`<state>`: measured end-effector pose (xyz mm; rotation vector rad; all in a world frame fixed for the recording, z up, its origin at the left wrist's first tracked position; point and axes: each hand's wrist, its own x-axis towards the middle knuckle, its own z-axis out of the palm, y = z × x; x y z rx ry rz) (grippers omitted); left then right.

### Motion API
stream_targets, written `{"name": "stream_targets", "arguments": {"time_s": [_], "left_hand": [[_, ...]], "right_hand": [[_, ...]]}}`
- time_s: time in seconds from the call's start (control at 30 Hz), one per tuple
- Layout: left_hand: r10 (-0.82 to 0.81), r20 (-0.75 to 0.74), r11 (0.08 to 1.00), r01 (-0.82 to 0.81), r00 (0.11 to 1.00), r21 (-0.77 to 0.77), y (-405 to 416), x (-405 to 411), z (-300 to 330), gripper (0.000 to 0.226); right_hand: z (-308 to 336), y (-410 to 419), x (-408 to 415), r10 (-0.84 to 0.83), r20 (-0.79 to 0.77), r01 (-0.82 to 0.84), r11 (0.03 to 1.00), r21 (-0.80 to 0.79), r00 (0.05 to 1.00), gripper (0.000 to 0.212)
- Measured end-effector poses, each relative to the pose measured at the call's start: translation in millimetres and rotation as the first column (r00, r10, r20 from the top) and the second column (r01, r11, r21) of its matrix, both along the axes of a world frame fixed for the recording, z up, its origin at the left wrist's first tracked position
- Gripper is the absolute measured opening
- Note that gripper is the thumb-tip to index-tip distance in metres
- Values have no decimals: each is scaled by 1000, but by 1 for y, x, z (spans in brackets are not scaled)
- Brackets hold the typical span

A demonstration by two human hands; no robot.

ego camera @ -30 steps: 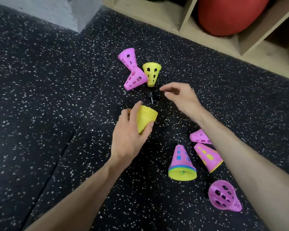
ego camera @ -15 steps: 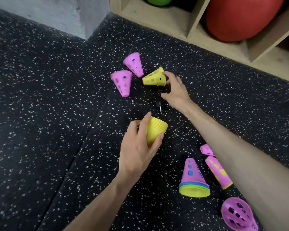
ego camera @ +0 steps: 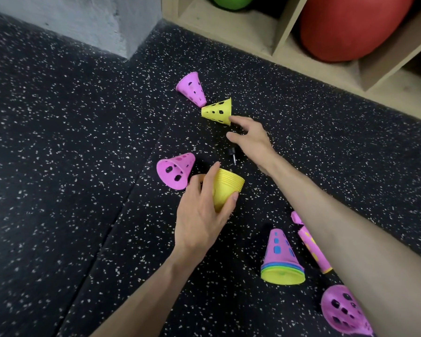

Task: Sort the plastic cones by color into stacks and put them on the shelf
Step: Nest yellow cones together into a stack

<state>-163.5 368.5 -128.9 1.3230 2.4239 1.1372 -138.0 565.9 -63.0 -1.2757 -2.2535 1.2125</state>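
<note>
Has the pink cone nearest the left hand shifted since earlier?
Yes: the pink cone rolled toward the person, away from the shelf, ending beside the yellow stack.

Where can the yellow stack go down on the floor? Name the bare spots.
Bare floor lies left of the seam, between the grey wall and the left hand. Another patch runs between the right hand and the shelf. It is crowded around the lone yellow cone, the pink cones and the mixed stack.
</note>
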Motion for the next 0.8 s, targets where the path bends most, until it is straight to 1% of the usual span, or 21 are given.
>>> {"name": "stream_targets", "arguments": {"time_s": [0.07, 0.13, 0.2, 0.27, 0.33, 0.4, 0.5, 0.57, 0.63, 0.8], "left_hand": [[6, 29, 1000, -6, 1000, 9, -2, 1, 1, 71], [9, 41, 1000, -10, 999, 20, -2, 2, 2, 71], [11, 36, 1000, -12, 999, 22, -3, 2, 2, 71], [12, 37, 1000, -13, 999, 15, -2, 1, 2, 71], [12, 35, 1000, -12, 999, 11, -2, 1, 2, 71], [8, 37, 1000, -8, 999, 9, -3, 1, 2, 71], [4, 23, 1000, -4, 1000, 8, -2, 1, 1, 71], [6, 9, 1000, -6, 1000, 6, -2, 1, 0, 71], [6, 3, 1000, -6, 1000, 8, -1, 0, 0, 71], [0, 49, 1000, -2, 999, 23, -3, 0, 4, 71]], "right_hand": [[3, -1, -1, 3, -42, -3, 1000, -15, 999, 40], [6, 0, -3, 10, -73, -12, 999, -33, 997, 37], [7, 0, -8, 29, -70, -34, 997, -66, 997, 41], [4, 0, -15, 46, -33, -50, 992, -116, 998, 48], [1, -2, -19, 40, -12, -41, 988, -146, 999, 52], [0, -7, -19, 8, -37, -12, 991, -132, 999, 50], [-1, -14, -14, -60, -107, 50, 994, -94, 992, 39], [1, -14, -7, -79, -166, 71, 996, -59, 983, 33], [6, -12, 0, -96, -193, 92, 995, -32, 976, 28], [33, -16, 30, -92, -216, 103, 994, 39, 972, 29]]}}
